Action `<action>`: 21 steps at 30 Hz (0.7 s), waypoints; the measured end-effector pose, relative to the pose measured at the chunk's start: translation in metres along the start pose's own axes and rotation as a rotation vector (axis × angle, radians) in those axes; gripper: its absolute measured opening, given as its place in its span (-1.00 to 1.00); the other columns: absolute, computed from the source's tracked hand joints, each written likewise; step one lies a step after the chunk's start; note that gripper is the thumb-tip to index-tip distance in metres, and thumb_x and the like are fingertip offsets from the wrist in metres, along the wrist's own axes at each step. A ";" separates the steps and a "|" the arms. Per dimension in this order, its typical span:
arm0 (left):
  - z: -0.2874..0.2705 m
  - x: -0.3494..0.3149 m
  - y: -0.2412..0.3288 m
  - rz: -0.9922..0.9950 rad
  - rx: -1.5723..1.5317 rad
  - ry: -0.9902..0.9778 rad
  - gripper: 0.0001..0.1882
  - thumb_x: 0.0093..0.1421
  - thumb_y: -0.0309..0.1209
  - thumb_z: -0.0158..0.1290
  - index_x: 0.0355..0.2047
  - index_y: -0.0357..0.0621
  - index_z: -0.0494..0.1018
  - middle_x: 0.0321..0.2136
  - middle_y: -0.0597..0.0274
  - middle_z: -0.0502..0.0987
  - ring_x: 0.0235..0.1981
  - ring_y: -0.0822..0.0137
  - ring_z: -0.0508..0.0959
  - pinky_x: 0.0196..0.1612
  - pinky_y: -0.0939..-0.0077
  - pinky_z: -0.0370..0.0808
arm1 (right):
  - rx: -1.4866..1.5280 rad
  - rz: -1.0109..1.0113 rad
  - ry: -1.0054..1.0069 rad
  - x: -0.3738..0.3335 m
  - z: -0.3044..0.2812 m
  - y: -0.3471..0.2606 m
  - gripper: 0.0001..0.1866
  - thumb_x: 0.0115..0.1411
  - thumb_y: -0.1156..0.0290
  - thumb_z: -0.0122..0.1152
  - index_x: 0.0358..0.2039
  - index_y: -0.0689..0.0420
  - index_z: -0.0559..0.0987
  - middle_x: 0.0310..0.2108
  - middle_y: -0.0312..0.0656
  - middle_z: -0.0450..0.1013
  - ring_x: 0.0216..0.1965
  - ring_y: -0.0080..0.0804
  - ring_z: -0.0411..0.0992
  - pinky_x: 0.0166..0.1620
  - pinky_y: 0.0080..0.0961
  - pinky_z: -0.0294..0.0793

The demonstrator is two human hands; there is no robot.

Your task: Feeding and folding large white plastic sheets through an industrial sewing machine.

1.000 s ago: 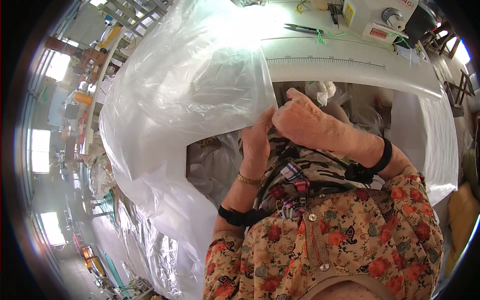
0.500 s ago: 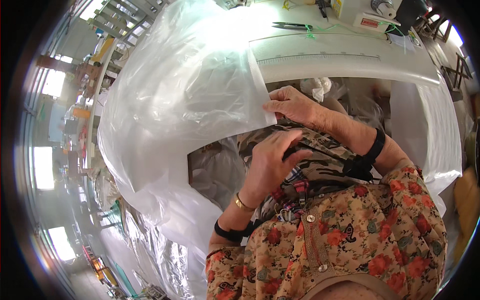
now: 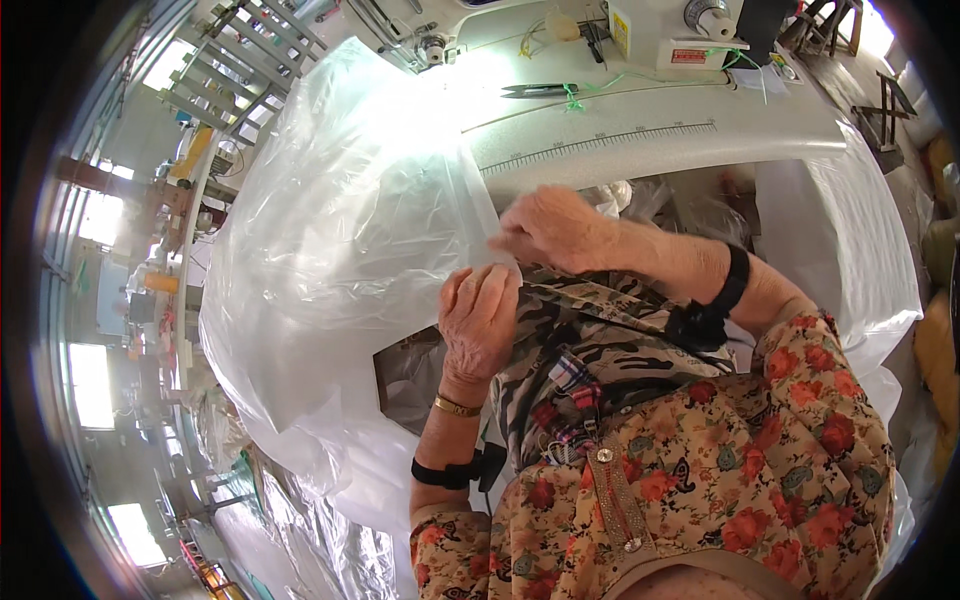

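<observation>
Left hand (image 3: 479,318) curled, gripping translucent plastic sheet (image 3: 340,220) by its near right corner, right hand (image 3: 562,229) blurred at sheet's edge, grip unclear.

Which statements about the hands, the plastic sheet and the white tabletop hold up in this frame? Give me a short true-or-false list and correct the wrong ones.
1. The left hand is at the lower edge of the plastic sheet. True.
2. The right hand is on the white machine. False: it is blurred, beside the sheet's edge, apart from the machine.
3. The gold-coloured band is on the right wrist. False: it is on the left wrist.
4. A ruler scale marks the white tabletop. True.
5. The dark slim tool lies on the person's lap. False: it lies on the tabletop, by some green thread.
</observation>
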State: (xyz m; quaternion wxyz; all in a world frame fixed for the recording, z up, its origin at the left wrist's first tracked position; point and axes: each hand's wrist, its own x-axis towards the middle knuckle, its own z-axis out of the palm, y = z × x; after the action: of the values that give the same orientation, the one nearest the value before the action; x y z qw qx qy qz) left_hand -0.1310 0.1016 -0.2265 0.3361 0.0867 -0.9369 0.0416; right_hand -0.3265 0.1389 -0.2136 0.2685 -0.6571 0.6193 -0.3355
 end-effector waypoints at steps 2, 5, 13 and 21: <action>-0.003 0.002 0.001 0.004 -0.019 -0.027 -0.72 -0.03 -0.56 0.05 -0.24 -0.22 0.54 -0.21 0.23 0.52 -0.12 0.25 0.52 0.07 0.20 0.34 | -0.681 0.030 0.008 0.020 -0.020 -0.024 -0.70 0.24 0.20 0.11 -0.50 0.17 0.52 -0.54 -0.02 0.47 -0.38 -0.08 0.52 -0.29 -0.32 0.50; 0.000 0.009 0.004 0.049 -0.012 -0.096 -0.68 -0.07 -0.47 0.05 -0.23 -0.23 0.53 -0.23 0.22 0.50 -0.11 0.27 0.51 0.12 0.22 0.30 | -0.720 -0.353 0.368 0.054 -0.030 0.016 -0.72 0.19 0.20 0.12 -0.35 0.19 0.54 -0.31 -0.05 0.52 -0.17 -0.17 0.50 -0.11 -0.30 0.49; 0.004 -0.002 0.002 -0.024 -0.115 -0.110 -0.73 -0.07 -0.50 0.05 -0.29 -0.23 0.52 -0.26 0.24 0.51 -0.15 0.29 0.53 0.19 0.13 0.21 | -0.746 -0.380 0.316 0.090 -0.041 0.043 -0.64 0.24 0.11 0.06 -0.16 0.15 0.54 -0.06 -0.07 0.46 0.06 -0.20 0.40 0.12 -0.25 0.37; -0.001 -0.007 -0.010 -0.149 -0.211 -0.086 -0.82 -0.04 -0.63 0.11 -0.38 -0.19 0.55 -0.32 0.23 0.56 -0.16 0.27 0.56 0.28 0.05 0.16 | -0.704 -0.197 0.147 0.094 -0.053 0.024 -0.52 0.18 0.00 0.12 -0.08 0.13 0.53 0.03 -0.07 0.46 0.10 -0.17 0.38 0.12 -0.11 0.33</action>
State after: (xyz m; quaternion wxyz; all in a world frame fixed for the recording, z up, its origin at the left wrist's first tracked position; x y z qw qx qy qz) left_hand -0.1231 0.0928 -0.2301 0.3049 0.1220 -0.9406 -0.0859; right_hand -0.3819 0.0465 -0.1884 -0.0527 -0.7397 0.6483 -0.1725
